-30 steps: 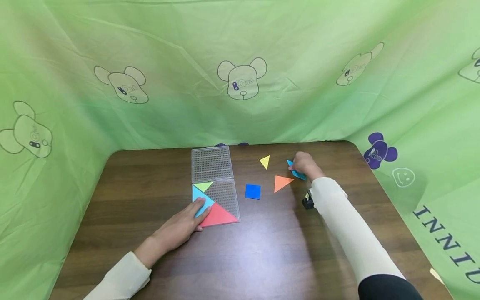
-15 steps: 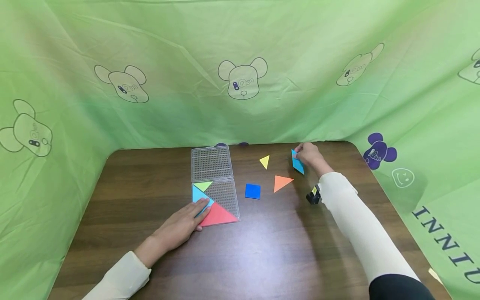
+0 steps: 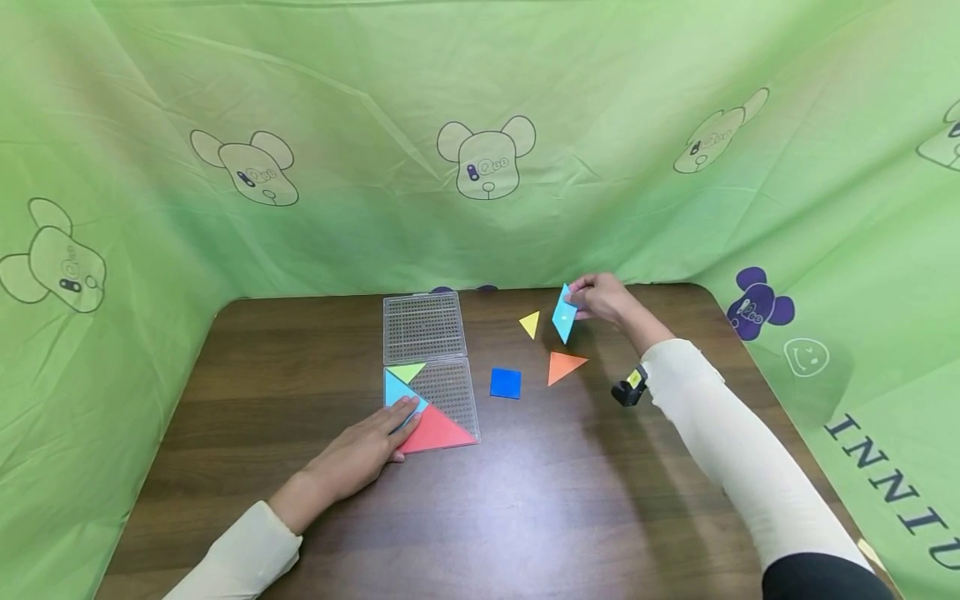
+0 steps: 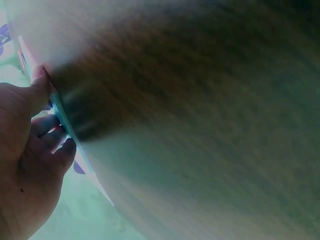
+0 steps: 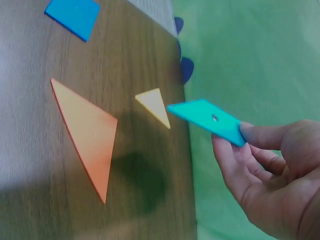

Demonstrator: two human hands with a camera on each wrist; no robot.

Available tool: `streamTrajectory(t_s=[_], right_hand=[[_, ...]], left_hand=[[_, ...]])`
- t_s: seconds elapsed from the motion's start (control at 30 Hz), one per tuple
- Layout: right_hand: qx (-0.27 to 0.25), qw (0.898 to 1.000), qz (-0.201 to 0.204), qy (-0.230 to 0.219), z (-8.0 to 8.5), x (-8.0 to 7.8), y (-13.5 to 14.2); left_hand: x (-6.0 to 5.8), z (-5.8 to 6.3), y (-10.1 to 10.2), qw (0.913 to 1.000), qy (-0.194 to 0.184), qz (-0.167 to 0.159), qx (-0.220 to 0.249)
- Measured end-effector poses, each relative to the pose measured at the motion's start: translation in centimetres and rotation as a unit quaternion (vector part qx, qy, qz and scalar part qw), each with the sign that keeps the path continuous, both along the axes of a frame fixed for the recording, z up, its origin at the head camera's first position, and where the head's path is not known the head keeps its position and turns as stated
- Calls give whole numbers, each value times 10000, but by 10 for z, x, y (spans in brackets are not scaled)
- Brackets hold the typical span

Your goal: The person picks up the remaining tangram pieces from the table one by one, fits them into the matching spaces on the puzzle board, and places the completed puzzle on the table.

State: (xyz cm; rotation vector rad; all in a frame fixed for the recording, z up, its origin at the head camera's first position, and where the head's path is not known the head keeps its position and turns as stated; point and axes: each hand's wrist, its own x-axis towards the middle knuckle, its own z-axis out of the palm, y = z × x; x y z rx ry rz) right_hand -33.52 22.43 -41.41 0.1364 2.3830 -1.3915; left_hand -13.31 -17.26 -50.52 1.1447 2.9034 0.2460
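My right hand (image 3: pixel 603 298) pinches a light-blue tangram parallelogram (image 3: pixel 564 314) between thumb and fingers, above the table's far right part. In the right wrist view the parallelogram (image 5: pixel 207 120) is tilted and shows a small round hole. My left hand (image 3: pixel 360 450) rests on the near-left corner of a clear hinged case (image 3: pixel 461 387), its fingers extended over a light-blue piece (image 3: pixel 401 392). A red triangle (image 3: pixel 438 429) and a light-green triangle (image 3: pixel 406 372) also lie in the case. The left wrist view is dim and shows the thumb (image 4: pixel 40 82) against the case's edge.
A yellow triangle (image 3: pixel 529 324), an orange triangle (image 3: pixel 564 367) and a blue square (image 3: pixel 506 383) lie on the wooden table (image 3: pixel 525 517). The case's lid (image 3: pixel 423 327) lies folded back flat. A green printed cloth (image 3: pixel 360 208) stands behind and beside the table.
My right hand has picked the light-blue parallelogram up off the table, turned it upright and carried it a little left, toward the yellow triangle. My left hand has stayed in place.
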Motion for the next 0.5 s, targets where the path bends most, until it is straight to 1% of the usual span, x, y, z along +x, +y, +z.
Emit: streamTrajectory(t_s=[0.13, 0.23, 0.3, 0.5], right_hand=[[-454, 9989, 79, -3, 3, 1, -9], [-673, 9976, 129, -43, 6, 2, -17], [-720, 9973, 161, -63, 7, 4, -22], [-580, 9975, 397, 36, 10, 7, -35]], left_hand=[[0, -1, 0, 10000, -1, -8, -9], [0, -1, 1, 10000, 33, -22, -25], [0, -1, 0, 10000, 69, -32, -38], [-1, -1, 1, 9999, 135, -98, 24]])
